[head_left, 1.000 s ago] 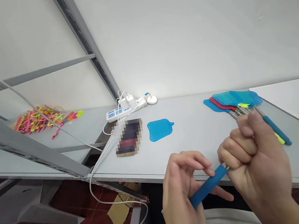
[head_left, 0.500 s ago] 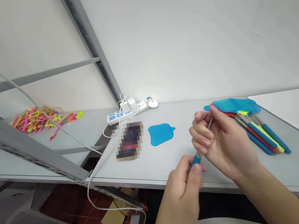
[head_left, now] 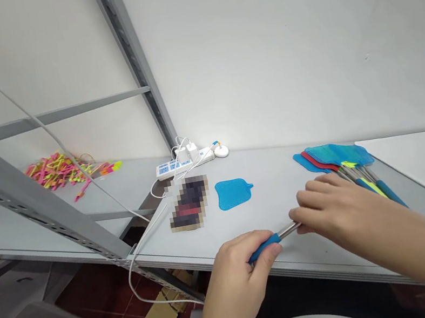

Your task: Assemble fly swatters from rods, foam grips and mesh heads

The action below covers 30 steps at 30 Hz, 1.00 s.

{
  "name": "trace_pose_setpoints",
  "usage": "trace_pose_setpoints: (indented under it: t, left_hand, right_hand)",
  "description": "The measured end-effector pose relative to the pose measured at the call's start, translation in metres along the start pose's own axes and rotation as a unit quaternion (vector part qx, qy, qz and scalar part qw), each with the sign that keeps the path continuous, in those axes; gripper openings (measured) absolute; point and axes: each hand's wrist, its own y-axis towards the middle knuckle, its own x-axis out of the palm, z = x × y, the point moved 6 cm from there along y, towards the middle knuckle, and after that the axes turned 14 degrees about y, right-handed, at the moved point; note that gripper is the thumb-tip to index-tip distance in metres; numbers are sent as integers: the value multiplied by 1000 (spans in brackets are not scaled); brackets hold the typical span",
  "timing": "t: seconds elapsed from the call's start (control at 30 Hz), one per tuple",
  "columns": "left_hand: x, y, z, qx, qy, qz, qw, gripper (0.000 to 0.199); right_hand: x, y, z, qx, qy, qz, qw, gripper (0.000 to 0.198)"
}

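A metal rod with a blue grip, the fly swatter handle point(head_left: 268, 246), lies across both hands above the table's front edge. My left hand point(head_left: 242, 266) is closed round the blue grip. The fingers of my right hand point(head_left: 323, 202) are closed on the metal rod, hiding its far end. Beyond them, a loose blue swatter head point(head_left: 234, 193) rests flat on the table, touched by neither hand. Behind my right hand lies a pile of fly swatters point(head_left: 337, 154) with blue and red heads and blue and yellow grips, partly covered by my forearm.
A blurred-out dark object point(head_left: 189, 203) sits left of the swatter head. Behind it stands a white power strip point(head_left: 186, 164) with chargers and cables. A grey metal rack post point(head_left: 139, 68) rises at the left, with a colourful heap point(head_left: 58, 169) beyond. A white sheet point(head_left: 423, 165) lies at right.
My right hand has turned from palm up to back up, still on the rod. The handle has tilted from steep to nearly level. The view has shifted slightly.
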Motion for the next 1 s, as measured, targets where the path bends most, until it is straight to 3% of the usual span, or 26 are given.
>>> trace_pose_setpoints:
  t: [0.07, 0.13, 0.23, 0.37, 0.53, 0.63, 0.73, 0.87, 0.93, 1.0]
  left_hand:
    - [5, 2, 3, 31, 37, -30, 998, 24]
    - [11, 5, 7, 70, 72, -61, 993, 29]
    - [15, 10, 14, 117, 106, -79, 984, 36]
    - [10, 19, 27, 149, 134, -79, 977, 35]
    - [10, 23, 37, 136, 192, -84, 968, 33]
    - [17, 20, 35, 91, 212, -71, 970, 28]
    - [17, 13, 23, 41, 162, -56, 984, 21]
    - [-3, 3, -7, -42, 41, 26, 998, 29]
    - [-9, -1, -18, -62, -35, 52, 996, 32]
    - [-9, -3, -24, -70, -106, 57, 990, 32]
  right_hand:
    - [10, -6, -7, -54, -35, -29, 998, 22]
    - [19, -14, -8, -61, 1, -65, 996, 22]
    - [26, -26, 3, 27, 96, -114, 988, 23]
    - [25, -37, 20, 172, 222, -142, 949, 33]
    - [21, -34, 30, 231, 287, -147, 918, 36]
    - [18, -16, 29, 195, 290, -186, 918, 37]
    - [13, 16, 30, 146, 317, -209, 914, 35]
    - [20, 72, 55, 146, 372, -80, 913, 44]
    - [43, 94, 75, 189, 338, -37, 921, 51]
    - [73, 111, 90, 212, 313, -37, 925, 63]
